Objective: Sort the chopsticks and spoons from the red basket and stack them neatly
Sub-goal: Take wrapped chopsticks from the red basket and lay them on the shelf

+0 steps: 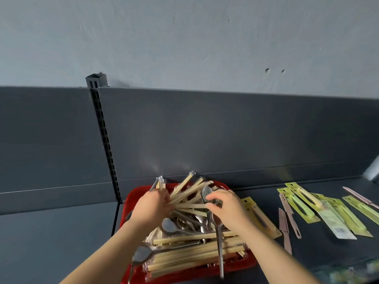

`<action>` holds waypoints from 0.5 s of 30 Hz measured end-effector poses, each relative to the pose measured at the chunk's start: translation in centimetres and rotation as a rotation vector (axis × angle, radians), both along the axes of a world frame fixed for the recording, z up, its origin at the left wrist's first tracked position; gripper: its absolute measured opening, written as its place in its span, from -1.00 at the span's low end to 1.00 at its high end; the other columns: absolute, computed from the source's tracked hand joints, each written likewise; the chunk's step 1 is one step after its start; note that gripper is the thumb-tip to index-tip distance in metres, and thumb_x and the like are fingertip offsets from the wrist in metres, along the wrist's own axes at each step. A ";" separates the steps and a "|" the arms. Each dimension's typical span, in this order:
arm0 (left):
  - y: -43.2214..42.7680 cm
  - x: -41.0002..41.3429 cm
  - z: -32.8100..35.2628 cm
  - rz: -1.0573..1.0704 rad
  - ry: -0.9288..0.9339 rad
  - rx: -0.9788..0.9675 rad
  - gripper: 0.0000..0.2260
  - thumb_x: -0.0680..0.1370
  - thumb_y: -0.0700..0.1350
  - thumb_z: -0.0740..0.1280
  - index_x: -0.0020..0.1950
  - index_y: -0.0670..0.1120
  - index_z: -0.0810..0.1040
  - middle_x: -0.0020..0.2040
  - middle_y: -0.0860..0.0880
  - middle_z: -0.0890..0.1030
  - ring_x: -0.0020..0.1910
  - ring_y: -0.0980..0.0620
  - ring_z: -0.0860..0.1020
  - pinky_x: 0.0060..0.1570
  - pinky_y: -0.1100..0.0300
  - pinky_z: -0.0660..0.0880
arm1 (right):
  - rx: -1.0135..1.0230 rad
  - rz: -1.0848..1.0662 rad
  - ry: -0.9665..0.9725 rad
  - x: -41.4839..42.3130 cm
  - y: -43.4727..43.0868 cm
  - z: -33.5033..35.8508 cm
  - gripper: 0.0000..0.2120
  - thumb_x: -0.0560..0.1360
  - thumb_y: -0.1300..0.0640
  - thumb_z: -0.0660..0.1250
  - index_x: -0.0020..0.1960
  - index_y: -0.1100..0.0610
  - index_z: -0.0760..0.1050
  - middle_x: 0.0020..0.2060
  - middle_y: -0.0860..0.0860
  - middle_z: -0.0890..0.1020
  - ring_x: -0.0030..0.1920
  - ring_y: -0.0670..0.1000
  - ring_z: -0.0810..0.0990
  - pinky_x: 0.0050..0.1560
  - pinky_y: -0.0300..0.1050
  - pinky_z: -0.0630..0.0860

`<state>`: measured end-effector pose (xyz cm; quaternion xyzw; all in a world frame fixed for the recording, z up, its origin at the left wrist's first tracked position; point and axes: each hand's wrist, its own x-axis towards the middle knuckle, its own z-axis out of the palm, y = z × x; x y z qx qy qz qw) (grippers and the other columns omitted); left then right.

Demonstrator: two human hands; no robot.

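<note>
Spoons (141, 255) overhang the red basket (133, 198); my left hand (152, 204) clamps fanned chopsticks (190, 191) aside, apparently so my right hand (227, 208) can pinch one spoon (205, 192) out.

We grip a fanned bunch of chopsticks (190, 191) in our left hand (152, 206) over the far side of the red basket (131, 201), while our right hand (227, 208) pinches their tips. Spoons (170, 225) lie tangled below; packaged knives (303, 203) lie to the right on the shelf (61, 232).
</note>
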<state>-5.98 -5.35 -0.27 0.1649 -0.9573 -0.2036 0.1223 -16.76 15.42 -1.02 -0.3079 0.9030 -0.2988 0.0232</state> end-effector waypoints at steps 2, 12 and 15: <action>-0.8 -0.2 -0.2 0.017 -0.027 0.067 -0.79 0.44 0.04 0.47 -0.22 0.00 0.48 -0.30 0.09 0.58 -0.35 0.11 0.52 -0.41 0.27 0.38 | 0.052 0.045 -0.044 -0.7 -0.9 0.0 -0.74 0.49 -0.03 0.39 0.18 -0.10 0.59 0.13 -0.20 0.59 0.15 -0.19 0.50 0.19 -0.19 0.48; -3.6 0.1 -1.1 0.061 -0.079 0.099 -0.84 0.50 0.03 0.35 -0.19 0.00 0.64 -0.29 0.04 0.60 -0.31 0.06 0.55 -0.33 0.11 0.45 | 0.036 0.128 -0.008 -3.5 -3.9 -0.1 -0.83 0.50 0.11 0.38 0.08 -0.02 0.63 0.00 -0.17 0.54 -0.05 -0.21 0.50 -0.04 -0.39 0.38; -3.1 -0.8 -1.3 0.048 -0.124 0.065 -0.78 0.47 0.16 0.36 -0.18 0.04 0.66 -0.37 0.08 0.58 -0.42 0.17 0.48 -0.45 0.28 0.35 | 0.044 0.162 -0.050 -4.1 -3.9 -0.4 -0.85 0.48 0.11 0.42 0.04 -0.03 0.63 -0.04 -0.21 0.52 -0.10 -0.25 0.51 -0.10 -0.43 0.39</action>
